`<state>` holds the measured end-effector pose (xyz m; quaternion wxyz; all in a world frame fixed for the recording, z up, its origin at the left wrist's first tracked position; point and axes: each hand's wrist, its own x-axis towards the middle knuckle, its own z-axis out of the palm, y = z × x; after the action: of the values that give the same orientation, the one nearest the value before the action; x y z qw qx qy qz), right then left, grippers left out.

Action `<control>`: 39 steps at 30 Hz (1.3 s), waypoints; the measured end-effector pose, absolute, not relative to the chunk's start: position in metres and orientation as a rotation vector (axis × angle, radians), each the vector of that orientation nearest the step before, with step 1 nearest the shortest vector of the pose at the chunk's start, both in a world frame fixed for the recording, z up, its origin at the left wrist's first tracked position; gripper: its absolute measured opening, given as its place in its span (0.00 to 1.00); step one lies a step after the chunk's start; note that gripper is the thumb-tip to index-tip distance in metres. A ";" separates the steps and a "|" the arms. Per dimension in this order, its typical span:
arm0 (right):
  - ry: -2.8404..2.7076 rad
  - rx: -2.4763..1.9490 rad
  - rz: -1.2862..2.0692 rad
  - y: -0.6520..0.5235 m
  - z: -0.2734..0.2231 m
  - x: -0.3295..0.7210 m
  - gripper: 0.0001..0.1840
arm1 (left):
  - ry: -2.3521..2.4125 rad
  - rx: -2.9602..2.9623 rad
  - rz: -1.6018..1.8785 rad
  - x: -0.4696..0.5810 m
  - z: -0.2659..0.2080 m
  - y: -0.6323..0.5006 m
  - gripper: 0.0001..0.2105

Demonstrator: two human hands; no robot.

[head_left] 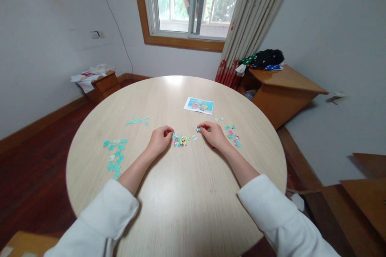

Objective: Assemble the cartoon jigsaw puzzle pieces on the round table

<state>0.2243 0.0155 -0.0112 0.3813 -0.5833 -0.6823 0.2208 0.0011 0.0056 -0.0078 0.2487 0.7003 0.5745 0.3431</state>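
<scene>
A small joined section of jigsaw puzzle (181, 141), with a yellow cartoon figure on it, lies flat mid-table. My left hand (160, 139) is closed in a pinch at its upper left edge; whatever the fingertips hold, if anything, is hidden. On the other side, my right hand (213, 134) is pinched on a jigsaw piece (198, 129) just above the tabletop, partly covered by the fingers. A loose pale piece (195, 137) rests between the joined section and my right hand. Beyond the hands lies a printed reference picture (199, 105) with cartoon figures on blue.
Turquoise pieces (116, 156) are scattered on the left of the round table (169, 209), with a smaller group (137, 121) farther back. Pink and green pieces (233, 136) lie right of my right hand, below two pale pieces (219, 119). A wooden cabinet (280, 88) stands behind at right.
</scene>
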 end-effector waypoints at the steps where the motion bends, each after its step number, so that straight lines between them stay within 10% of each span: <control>1: -1.762 -1.538 0.551 0.017 -0.012 0.227 0.11 | 1.564 1.909 0.933 0.001 -0.008 0.006 0.09; 39: -2.277 -1.435 0.562 0.000 0.008 0.227 0.06 | 1.644 2.013 0.880 -0.002 -0.011 0.007 0.07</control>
<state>0.2268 -0.0001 0.0076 0.1948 -0.5119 -0.8123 0.2004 -0.0021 0.0068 -0.0108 0.1973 0.7192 0.5874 0.3144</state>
